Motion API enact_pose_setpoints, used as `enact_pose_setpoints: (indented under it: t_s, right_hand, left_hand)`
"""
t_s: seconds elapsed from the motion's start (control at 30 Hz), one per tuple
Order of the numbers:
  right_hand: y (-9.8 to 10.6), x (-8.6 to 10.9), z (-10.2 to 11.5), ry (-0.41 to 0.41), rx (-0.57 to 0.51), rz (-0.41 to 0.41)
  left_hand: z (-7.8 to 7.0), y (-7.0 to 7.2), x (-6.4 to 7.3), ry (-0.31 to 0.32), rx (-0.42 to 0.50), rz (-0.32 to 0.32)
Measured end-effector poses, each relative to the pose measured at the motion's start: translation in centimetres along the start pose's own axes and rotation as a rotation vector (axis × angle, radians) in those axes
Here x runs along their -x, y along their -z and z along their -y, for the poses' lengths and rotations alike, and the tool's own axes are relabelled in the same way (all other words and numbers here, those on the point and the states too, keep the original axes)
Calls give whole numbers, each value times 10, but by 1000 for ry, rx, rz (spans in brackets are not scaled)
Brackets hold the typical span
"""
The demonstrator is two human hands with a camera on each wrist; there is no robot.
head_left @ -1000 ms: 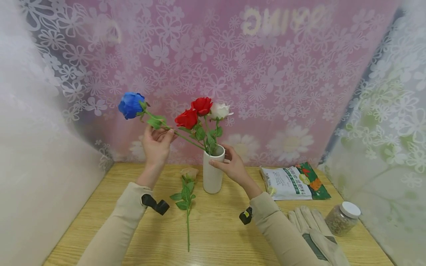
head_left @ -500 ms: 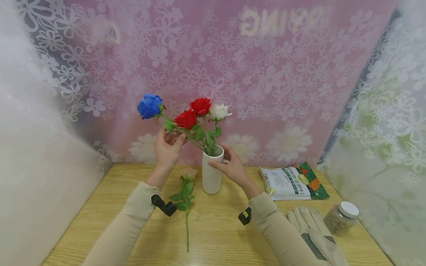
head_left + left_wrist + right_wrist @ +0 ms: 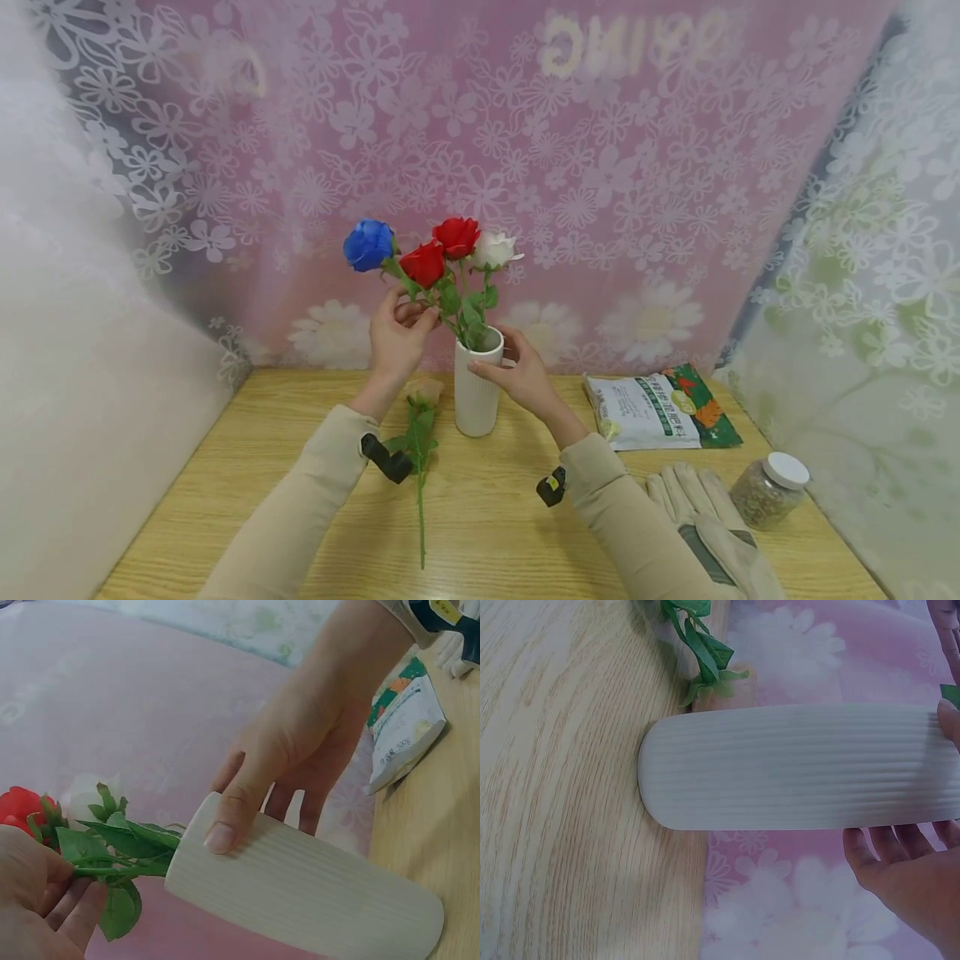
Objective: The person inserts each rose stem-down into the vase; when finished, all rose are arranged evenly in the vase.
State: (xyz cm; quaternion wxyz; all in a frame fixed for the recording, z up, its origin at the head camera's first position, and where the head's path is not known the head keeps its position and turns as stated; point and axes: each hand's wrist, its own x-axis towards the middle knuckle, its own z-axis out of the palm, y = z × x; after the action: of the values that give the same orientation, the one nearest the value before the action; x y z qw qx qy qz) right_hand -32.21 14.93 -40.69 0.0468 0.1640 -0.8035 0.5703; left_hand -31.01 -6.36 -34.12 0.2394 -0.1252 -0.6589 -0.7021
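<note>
My left hand (image 3: 397,346) pinches the green stem of a blue rose (image 3: 368,246), just left of the vase. That stem slants down toward the mouth of a white ribbed vase (image 3: 477,396), which stands upright on the table. Two red roses (image 3: 456,238) and a white rose (image 3: 495,249) stand in the vase. With thumb and fingers around its upper part, my right hand (image 3: 522,371) holds the vase near the rim. In the left wrist view the stem (image 3: 112,871) runs between left thumb and fingers. Leaves hide the stem's lower end.
A peach rose (image 3: 425,390) lies on the wooden table (image 3: 495,533) left of the vase, partly behind my left sleeve. Farther right are a white and green packet (image 3: 652,412), pale gloves (image 3: 708,521) and a white-lidded jar (image 3: 771,492). A flowered curtain hangs behind.
My left hand has moved right toward the vase, bringing the blue rose close beside the red ones and more upright. The right hand and vase have stayed in place.
</note>
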Motion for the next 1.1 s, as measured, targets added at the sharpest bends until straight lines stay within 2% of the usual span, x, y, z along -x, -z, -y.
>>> enact_pose_setpoints:
  t_s: [0.2,0.27,0.4,0.6,0.83,1.1]
  right_hand:
    - [0,0,-1,-2,-16,2]
    - [0,0,-1,-4,-19,3]
    - [0,-1,-1,0,-21,3]
    - [0,-1,-1,4,-23,1]
    - [0,-1,-1,6,-12,1]
    - [-1,-1,1,6,-8,-1]
  left_hand:
    - [5,-5,4,16,-171,54]
    - [7,-6,6,4,-228,65]
    - [11,-8,7,-27,-288,82]
    - [16,-9,6,-22,-316,101]
    - [24,-12,7,39,-307,136]
    - [30,-12,6,-10,-274,133]
